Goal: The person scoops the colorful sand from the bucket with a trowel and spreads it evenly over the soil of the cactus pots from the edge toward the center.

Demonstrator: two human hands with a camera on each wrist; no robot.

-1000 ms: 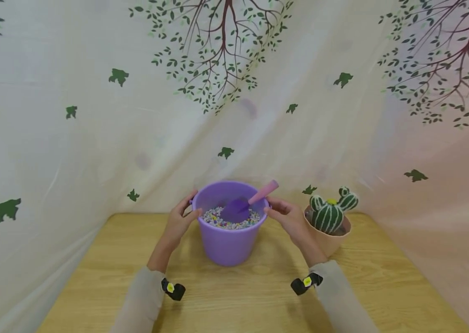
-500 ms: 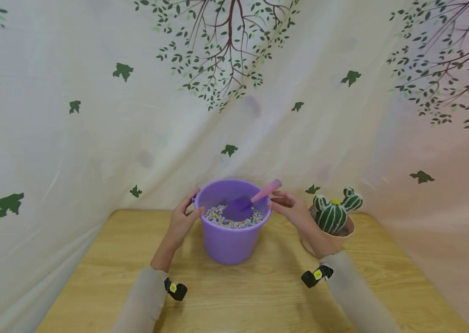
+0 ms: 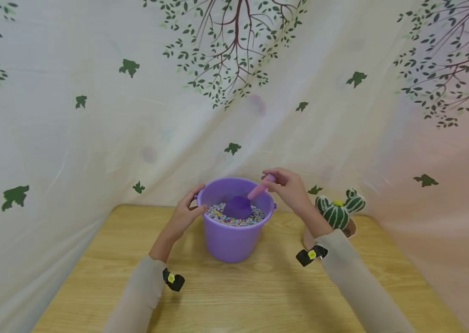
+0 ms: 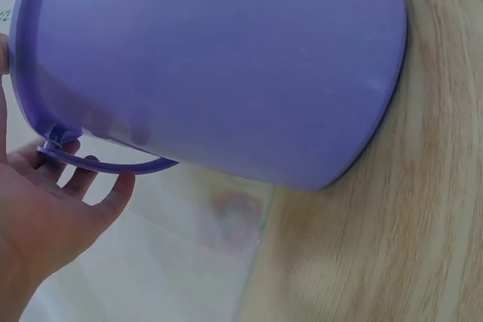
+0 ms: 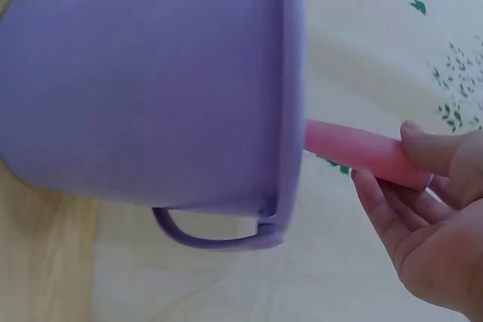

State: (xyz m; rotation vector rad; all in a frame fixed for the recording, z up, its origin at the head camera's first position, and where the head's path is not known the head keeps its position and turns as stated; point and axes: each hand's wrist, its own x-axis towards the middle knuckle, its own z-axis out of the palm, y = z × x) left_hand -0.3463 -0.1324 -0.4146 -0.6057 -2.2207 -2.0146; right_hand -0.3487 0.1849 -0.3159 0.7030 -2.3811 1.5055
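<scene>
A purple bucket (image 3: 232, 243) stands upright on the wooden table, partly filled with small multicoloured beads (image 3: 216, 215). Inside it leans a toy shovel (image 3: 238, 207) with a purple blade and a pink handle. My left hand (image 3: 181, 216) grips the bucket's left rim, thumb at the front and fingers behind. In the left wrist view those fingers lie at the bucket's hanging handle (image 4: 113, 167). Above the right rim, my right hand (image 3: 294, 192) pinches the end of the shovel's pink handle (image 5: 366, 154) between thumb and fingers. The bucket wall hides the blade in the right wrist view.
A knitted cactus (image 3: 336, 215) in a pinkish pot (image 3: 309, 239) stands on the table (image 3: 234, 296) to the right, partly behind my right forearm. A pale cloth (image 3: 184, 143) printed with branches and leaves hangs behind the table.
My right hand has left the bucket's right rim, risen, and taken hold of the shovel handle. My left hand stays on the left rim. The head view has shifted slightly.
</scene>
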